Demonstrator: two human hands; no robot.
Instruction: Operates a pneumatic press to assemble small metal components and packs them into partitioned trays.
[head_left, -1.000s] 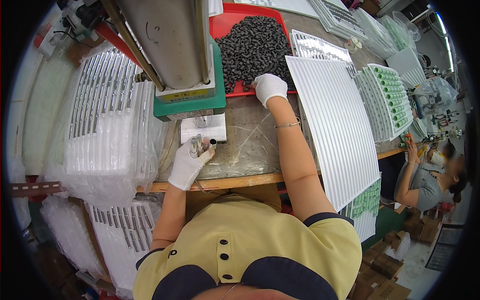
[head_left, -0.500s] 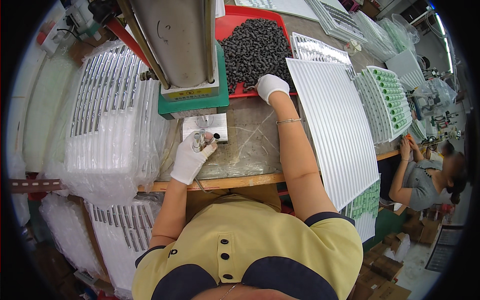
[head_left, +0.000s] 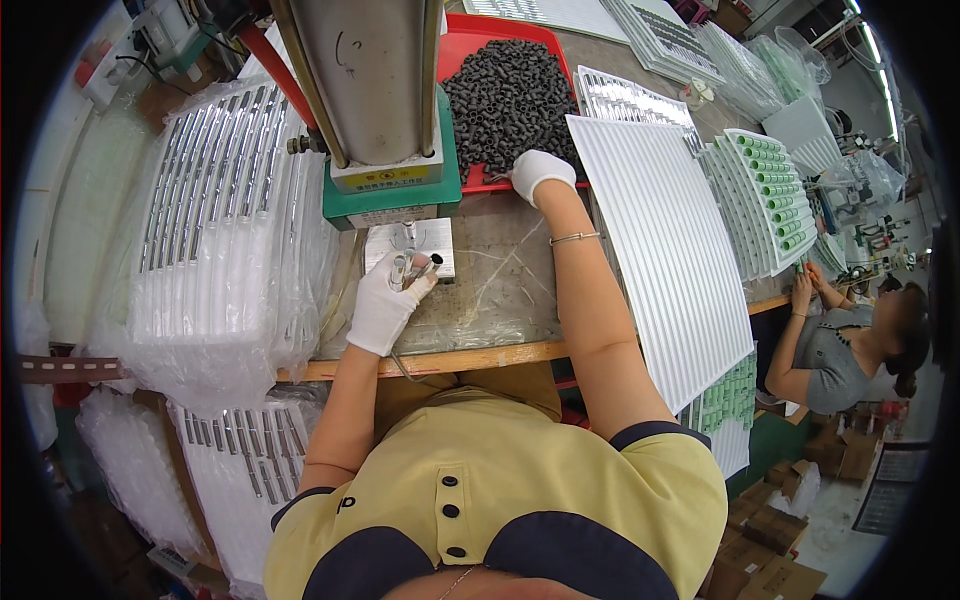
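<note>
My left hand (head_left: 381, 308), in a white glove with bare fingertips, is closed around short shiny metal tubes (head_left: 399, 270). One tube, with a dark open end (head_left: 436, 261), sticks out between thumb and fingers. This hand is at the near edge of a silvery metal block (head_left: 437, 237) below the press (head_left: 390, 195). At the near right edge of a heap of small black plastic fittings (head_left: 510, 105), my gloved right hand (head_left: 543, 176) has its fingers drawn together. What those fingers pinch, if anything, is hidden.
The fittings lie in a red tray (head_left: 556, 45). Wrapped stacks of chrome tubes (head_left: 215, 180) stand at left. A white ribbed sheet (head_left: 665, 260) leans at right, beside trays of green-ringed tubes (head_left: 775, 185). A co-worker (head_left: 850, 350) sits farther right. The wooden table edge (head_left: 500, 356) runs in front.
My left hand has risen slightly toward the metal block, still holding the tubes. My right hand stays at the heap's edge. The co-worker's head and arms have shifted a little.
</note>
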